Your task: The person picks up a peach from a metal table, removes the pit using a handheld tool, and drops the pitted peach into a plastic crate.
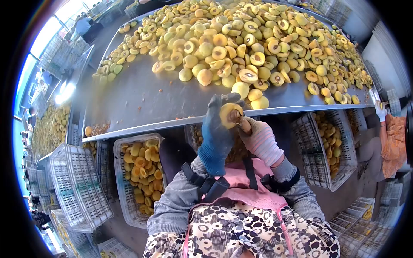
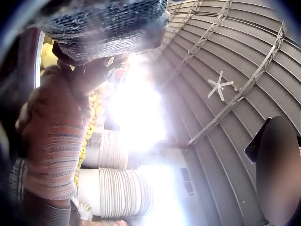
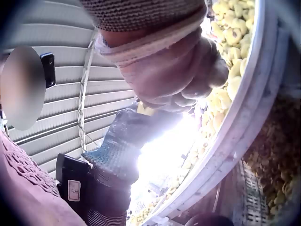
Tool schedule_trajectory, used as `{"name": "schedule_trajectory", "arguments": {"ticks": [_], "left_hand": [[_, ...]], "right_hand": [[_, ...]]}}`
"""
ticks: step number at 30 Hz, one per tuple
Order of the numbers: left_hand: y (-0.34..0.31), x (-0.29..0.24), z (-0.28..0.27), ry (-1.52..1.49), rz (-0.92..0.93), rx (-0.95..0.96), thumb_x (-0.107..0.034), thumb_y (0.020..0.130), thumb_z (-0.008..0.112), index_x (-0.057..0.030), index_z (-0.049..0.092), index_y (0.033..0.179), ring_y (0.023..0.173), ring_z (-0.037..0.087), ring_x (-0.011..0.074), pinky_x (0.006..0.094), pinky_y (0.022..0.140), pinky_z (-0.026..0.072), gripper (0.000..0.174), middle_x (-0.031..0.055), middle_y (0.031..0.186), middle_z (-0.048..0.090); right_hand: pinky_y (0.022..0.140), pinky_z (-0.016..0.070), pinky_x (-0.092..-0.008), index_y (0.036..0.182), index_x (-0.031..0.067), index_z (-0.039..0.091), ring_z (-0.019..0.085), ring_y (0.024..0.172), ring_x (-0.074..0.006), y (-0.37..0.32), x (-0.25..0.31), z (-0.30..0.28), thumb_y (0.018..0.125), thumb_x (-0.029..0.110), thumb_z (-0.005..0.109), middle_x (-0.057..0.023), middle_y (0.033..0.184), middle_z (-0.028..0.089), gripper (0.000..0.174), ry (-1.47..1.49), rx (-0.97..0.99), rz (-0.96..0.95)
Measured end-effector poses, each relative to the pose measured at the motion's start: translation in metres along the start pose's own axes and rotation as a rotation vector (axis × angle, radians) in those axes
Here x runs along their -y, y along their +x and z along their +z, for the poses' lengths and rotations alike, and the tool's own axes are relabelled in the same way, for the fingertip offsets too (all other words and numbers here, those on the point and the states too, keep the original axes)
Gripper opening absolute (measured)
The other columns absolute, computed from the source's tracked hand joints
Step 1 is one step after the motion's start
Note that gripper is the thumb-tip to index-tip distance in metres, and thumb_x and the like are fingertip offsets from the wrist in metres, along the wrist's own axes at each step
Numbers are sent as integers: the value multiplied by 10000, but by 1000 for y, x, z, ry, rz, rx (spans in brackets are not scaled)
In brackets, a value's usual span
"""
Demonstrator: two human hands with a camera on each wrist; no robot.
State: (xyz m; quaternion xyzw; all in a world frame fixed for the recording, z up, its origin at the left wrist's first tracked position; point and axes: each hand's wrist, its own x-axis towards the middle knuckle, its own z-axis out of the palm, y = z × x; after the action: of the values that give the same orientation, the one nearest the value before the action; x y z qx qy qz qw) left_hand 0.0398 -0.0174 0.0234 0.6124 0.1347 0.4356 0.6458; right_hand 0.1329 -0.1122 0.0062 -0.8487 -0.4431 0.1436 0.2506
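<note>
Peach half [image 1: 230, 112], yellow and cut side up, sits just over the near edge of the steel table [image 1: 142, 103], cupped by the blue-gloved left hand [image 1: 217, 133], whose fingers curl round it from below. The right hand [image 1: 260, 139], in a pale striped glove, is clenched on a small wooden-handled tool [image 1: 241, 122] whose tip meets the brown stone. The working end is too small to make out. Across the far half of the table spreads a heap of halved fruit [image 1: 241, 47], some pieces stone-side up and others showing their rounded backs, while the near strip of metal is bare and wet-looking. Below the table's near edge stand white plastic crates: one [image 1: 140, 172] to the left of the hands holds deeper orange pieces, another [image 1: 329, 146] to the right is part full, and an empty one [image 1: 77, 185] leans further left. At the table's right end another worker [image 1: 389, 142] is cut off by the frame, with only a white glove and an orange sleeve showing. The wrist views are glare-washed. They show a corrugated arched roof [image 2: 225, 70] with a ceiling fan [image 2: 219, 86] and stacked white buckets [image 2: 117, 190], and the fruit itself is barely visible behind the gloves.
</note>
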Motion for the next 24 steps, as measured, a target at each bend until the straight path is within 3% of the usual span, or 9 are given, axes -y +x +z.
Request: {"name": "schedule_trajectory", "arguments": {"ticks": [1,6,9,13,15,17,20,22,24], "left_hand": [[-1,-2,1,-291,-123,-34,-340,1022,337,20,567,1126,927,610,184,304,816,501,440,124,1036,636],[-2,-6,0,272,-51,-58,-309,1031,325,31,617,1026,805,620,160,270,771,498,448,110,918,669],[0,-8,5,-50,-188,-139,-295,1026,351,43,639,978,763,623,159,266,735,504,447,102,881,678],[-2,9,0,159,27,-20,-297,997,438,45,648,957,739,618,133,259,668,503,403,92,870,675],[2,10,-3,196,106,4,-295,983,476,46,647,944,725,616,124,257,649,501,383,84,851,673],[8,17,-15,-299,-413,135,-271,950,543,31,649,910,695,609,107,248,627,497,322,68,805,665],[11,19,-26,-380,-518,275,-254,922,589,18,645,906,687,622,118,255,638,506,278,61,790,663],[8,27,-29,-481,-606,359,-252,919,593,13,643,929,706,630,124,258,646,510,270,66,814,665],[-2,30,-32,257,470,284,-247,920,592,2,631,978,764,648,145,251,656,523,259,80,879,669]], "right_hand": [[701,503,-416,1122,136,600,638,801,-360,1,-9,13,828,265,618,-175,811,658,322,96,8,-25],[652,502,-415,1074,141,614,639,752,-354,2,-18,22,901,285,527,-166,775,655,241,34,-32,-106],[621,500,-419,1068,142,610,635,706,-359,3,-26,38,900,310,531,-149,739,654,251,341,-12,-196],[648,502,-391,990,109,646,637,732,-332,-4,-12,18,866,203,582,-156,761,653,168,61,22,-78],[664,501,-298,967,40,643,601,682,-129,-10,-11,21,820,100,651,-32,753,654,159,537,203,-103],[706,504,-300,965,37,641,628,746,-140,-11,-11,11,810,94,658,-43,793,672,166,726,467,-18],[810,491,-282,1046,24,627,609,866,-116,-11,-4,-1,812,111,668,-34,950,667,252,895,637,-156],[799,491,-287,1087,25,616,613,852,-127,-15,3,3,801,87,647,-60,934,672,295,871,490,-318],[811,494,-311,1115,26,635,629,847,-170,-17,-3,19,796,104,638,-110,924,685,328,823,348,-502]]}}
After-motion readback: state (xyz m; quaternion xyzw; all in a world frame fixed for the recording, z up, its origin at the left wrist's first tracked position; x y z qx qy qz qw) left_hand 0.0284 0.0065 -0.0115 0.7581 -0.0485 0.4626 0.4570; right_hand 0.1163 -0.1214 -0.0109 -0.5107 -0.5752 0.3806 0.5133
